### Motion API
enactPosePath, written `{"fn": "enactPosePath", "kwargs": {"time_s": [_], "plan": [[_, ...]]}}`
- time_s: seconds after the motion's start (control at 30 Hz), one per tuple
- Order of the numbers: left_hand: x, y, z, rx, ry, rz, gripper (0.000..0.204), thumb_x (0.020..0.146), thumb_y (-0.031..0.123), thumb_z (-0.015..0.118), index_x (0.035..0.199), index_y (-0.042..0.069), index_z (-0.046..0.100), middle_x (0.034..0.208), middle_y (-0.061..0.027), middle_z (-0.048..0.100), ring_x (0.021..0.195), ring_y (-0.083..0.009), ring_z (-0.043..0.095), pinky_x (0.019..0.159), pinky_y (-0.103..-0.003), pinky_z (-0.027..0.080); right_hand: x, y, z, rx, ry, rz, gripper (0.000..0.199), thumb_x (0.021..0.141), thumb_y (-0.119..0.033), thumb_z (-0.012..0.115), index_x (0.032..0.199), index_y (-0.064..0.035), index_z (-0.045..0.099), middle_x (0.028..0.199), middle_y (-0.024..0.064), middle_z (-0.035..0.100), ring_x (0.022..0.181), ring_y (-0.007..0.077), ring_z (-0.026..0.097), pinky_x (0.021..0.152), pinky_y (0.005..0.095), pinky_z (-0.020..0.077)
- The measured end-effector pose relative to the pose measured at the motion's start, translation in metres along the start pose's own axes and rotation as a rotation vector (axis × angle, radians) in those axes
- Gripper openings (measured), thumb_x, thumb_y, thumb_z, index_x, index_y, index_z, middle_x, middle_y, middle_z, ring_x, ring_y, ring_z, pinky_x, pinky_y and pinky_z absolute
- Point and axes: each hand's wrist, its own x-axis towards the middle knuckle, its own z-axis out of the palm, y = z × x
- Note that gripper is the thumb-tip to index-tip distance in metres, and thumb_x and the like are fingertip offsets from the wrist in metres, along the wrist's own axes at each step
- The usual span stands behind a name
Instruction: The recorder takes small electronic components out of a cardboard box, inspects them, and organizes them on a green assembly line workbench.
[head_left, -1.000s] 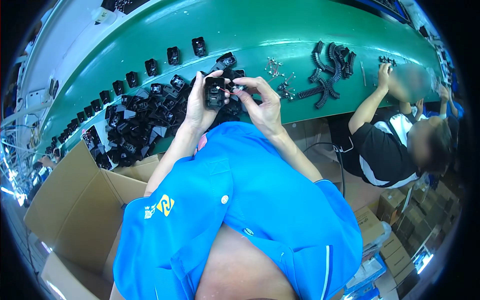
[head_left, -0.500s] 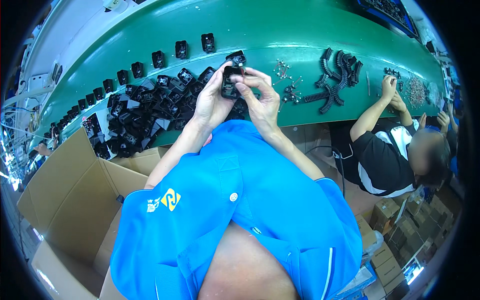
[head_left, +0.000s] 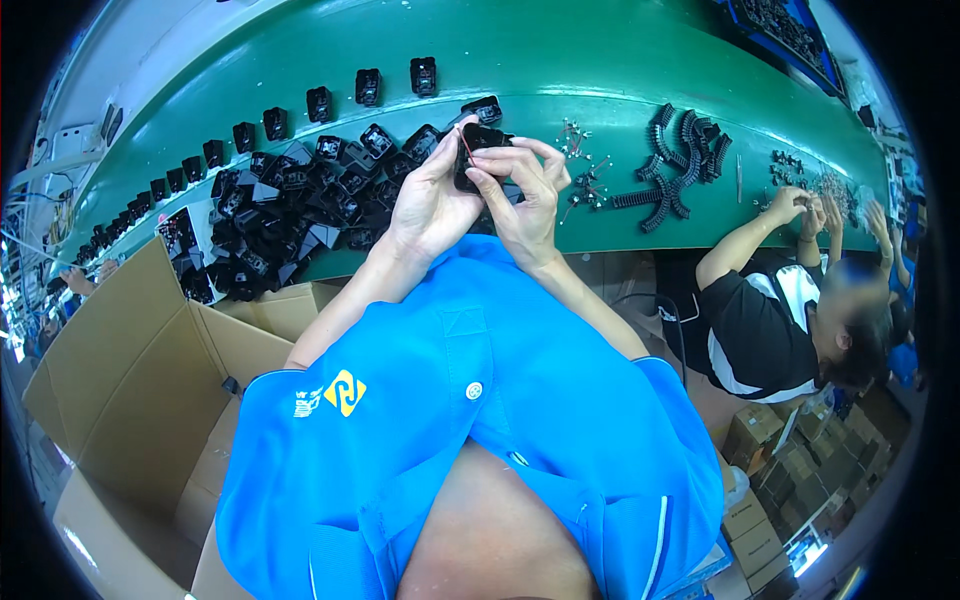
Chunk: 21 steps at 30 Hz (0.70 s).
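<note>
A black plastic housing (head_left: 486,136) is gripped by my left hand (head_left: 428,208), tilted above the near edge of the bench. The fingers of my right hand (head_left: 526,196) are pinched together at the housing's open side. A thin red wire (head_left: 467,150) shows at their tips; what it joins inside the housing is hidden. Left of my hands lies a heap of similar black housings (head_left: 340,190). One more black housing (head_left: 484,108) lies just beyond my fingers. To the right, small metal parts with red wires (head_left: 588,180) are scattered about.
Black housings (head_left: 368,87) form a curved row along the green bench (head_left: 600,50). Ribbed black strips (head_left: 680,160) and tweezers (head_left: 739,178) lie right. A co-worker (head_left: 765,310) sits there, hands over small parts. An open cardboard box (head_left: 120,400) stands at my left.
The housing has turned and tilted in my left hand, so its open inside shows less. My right fingers have come together beside it, with the red wire now visible. The co-worker's hands have shifted.
</note>
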Motion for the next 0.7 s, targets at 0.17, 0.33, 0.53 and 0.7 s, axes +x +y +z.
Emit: {"fn": "enactPosePath", "kwargs": {"time_s": [0.17,0.33,0.53,0.7], "plan": [[-0.002,0.003,0.000,0.134,0.044,0.035,0.033,0.106,0.019,0.045,0.136,0.006,0.050,0.120,-0.0094,0.058,0.106,-0.0155,0.057,0.091,-0.027,0.048,0.006,0.006,-0.017,-0.008,-0.231,-0.010,0.011,0.080,-0.015,0.075,0.090,-0.0168,0.072,0.103,-0.0075,0.070,0.112,0.0178,0.050,0.102,0.0395,0.0232],[-0.004,0.003,0.000,0.177,0.082,0.028,0.032,0.106,0.019,0.045,0.135,0.006,0.049,0.121,-0.0111,0.058,0.106,-0.0176,0.058,0.092,-0.029,0.049,0.004,-0.001,-0.017,0.044,-0.228,0.096,0.013,0.081,-0.012,0.072,0.092,-0.0163,0.069,0.103,-0.0058,0.068,0.112,0.0185,0.051,0.102,0.0397,0.0231],[-0.005,0.004,0.006,0.256,0.066,0.046,0.033,0.106,0.020,0.045,0.135,0.005,0.048,0.122,-0.0130,0.057,0.108,-0.0199,0.058,0.095,-0.033,0.050,0.005,-0.007,-0.010,0.091,-0.172,0.111,0.012,0.082,-0.010,0.070,0.092,-0.0148,0.067,0.103,-0.0042,0.066,0.114,0.0205,0.049,0.101,0.0402,0.0238],[-0.008,0.004,0.005,0.394,0.097,0.082,0.034,0.106,0.020,0.046,0.136,0.005,0.047,0.123,-0.0140,0.056,0.107,-0.0205,0.059,0.093,-0.034,0.052,0.003,-0.006,-0.012,-0.043,-0.224,0.049,0.013,0.081,-0.009,0.071,0.093,-0.0129,0.066,0.109,-0.0007,0.064,0.118,0.0222,0.046,0.102,0.0404,0.0255]]}}
